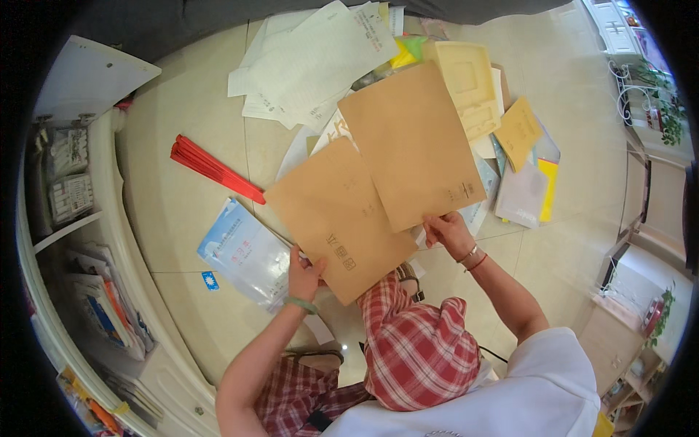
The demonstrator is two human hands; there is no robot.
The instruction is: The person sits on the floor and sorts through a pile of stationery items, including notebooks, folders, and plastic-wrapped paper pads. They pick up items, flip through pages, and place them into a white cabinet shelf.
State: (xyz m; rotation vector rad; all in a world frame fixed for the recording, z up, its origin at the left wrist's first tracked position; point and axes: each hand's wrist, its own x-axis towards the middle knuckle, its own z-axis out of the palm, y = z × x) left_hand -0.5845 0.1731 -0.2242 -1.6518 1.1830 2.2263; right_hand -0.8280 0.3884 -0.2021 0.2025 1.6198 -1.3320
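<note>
My left hand [303, 277] grips the lower left edge of a brown paper envelope [338, 218] with printing near its bottom. With thumb and fingers, my right hand [450, 234] pinches the bottom edge of a second, larger-looking brown envelope [411, 149], which overlaps the first one's right side. Just left of my left hand, a blue-and-white plastic document bag [244, 251] lies on the floor. A bundle of red folded strips [217, 169] rests farther left.
White sheets of paper [306, 65] spread at the far side, beside a cream moulded tray [464, 84]. A yellow-brown small envelope [518, 135] tops a pile of folders [524, 193] at right. An open cabinet [120, 240] lines the left; a small blue card [210, 281] lies nearby.
</note>
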